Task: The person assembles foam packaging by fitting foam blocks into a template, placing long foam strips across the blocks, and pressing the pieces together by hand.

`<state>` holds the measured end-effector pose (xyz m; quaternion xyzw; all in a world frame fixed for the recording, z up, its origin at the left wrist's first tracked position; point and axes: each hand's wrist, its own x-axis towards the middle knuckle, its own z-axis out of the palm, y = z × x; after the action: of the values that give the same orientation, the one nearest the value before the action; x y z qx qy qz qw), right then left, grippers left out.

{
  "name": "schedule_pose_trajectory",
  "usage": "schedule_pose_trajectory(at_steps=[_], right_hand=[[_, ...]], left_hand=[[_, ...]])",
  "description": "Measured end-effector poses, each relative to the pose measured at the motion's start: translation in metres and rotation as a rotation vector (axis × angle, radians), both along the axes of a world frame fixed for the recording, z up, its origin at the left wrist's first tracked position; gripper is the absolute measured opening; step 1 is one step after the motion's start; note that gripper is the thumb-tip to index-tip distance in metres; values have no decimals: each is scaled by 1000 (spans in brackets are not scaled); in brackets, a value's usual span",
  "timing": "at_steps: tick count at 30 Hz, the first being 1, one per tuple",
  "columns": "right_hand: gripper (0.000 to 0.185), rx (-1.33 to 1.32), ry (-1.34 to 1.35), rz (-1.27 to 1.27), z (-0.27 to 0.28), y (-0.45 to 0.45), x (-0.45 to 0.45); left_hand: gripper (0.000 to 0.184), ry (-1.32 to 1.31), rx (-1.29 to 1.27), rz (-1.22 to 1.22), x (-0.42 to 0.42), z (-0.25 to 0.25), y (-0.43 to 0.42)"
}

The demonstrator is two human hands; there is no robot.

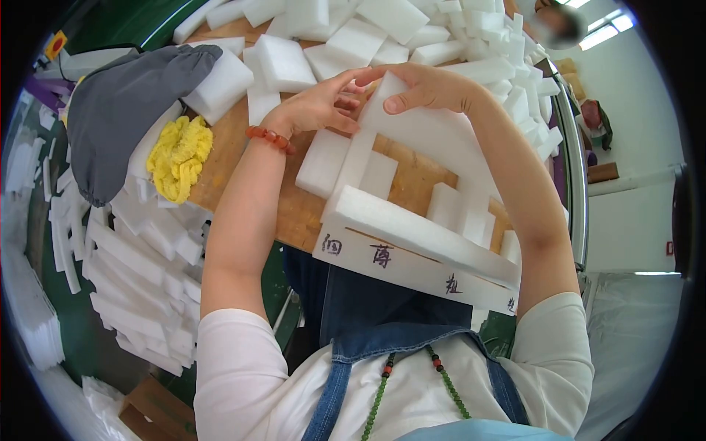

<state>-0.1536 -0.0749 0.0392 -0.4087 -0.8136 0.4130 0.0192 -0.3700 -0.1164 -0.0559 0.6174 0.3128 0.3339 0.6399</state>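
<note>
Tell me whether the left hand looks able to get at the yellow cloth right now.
Likely yes: the yellow cloth lies uncovered, with bare tabletop on the side toward the left hand. That hand would first have to turn back from the white foam frame.

The foam frame (pixel 423 231) looks matt, the tabletop (pixel 298 220) smooth wood, the cloth (pixel 179 158) rough (almost fluffy).

Nearest your body: long flat white foam strip (pixel 418 269), dark handwritten Chinese characters spaced along it. Left to right as you see them: first resembles 個, then 薄, then 粗; fourth, at the end, unclear. Yellow square plate with red centre (pixel 56 45), upper left of your view: lettering illegible.
</note>
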Motion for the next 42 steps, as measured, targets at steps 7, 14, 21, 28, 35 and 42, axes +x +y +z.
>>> schedule_pose_trajectory(at_steps=[7, 14, 21, 28, 35, 42], right_hand=[[73, 28, -14, -29, -1, -3, 1], [72, 42, -49, -6, 2, -1, 0], [72, 5, -33, -9, 4, -7, -1], [62, 67, 2, 9, -5, 1, 3], [62, 26, -131, -61, 18, -14, -9], [62, -48, -140, -126, 24, -24, -12]], left_hand=[[85, -44, 58, 10, -6, -8, 7], [82, -29, 63, 29, -7, -6, 7], [80, -15, 69, 27, -4, -1, 2], [71, -118, 153, -44, -4, -2, 6], [73, -34, 54, -34, -6, 3, 5], [73, 8, 97, -37, -2, 9, 1]])
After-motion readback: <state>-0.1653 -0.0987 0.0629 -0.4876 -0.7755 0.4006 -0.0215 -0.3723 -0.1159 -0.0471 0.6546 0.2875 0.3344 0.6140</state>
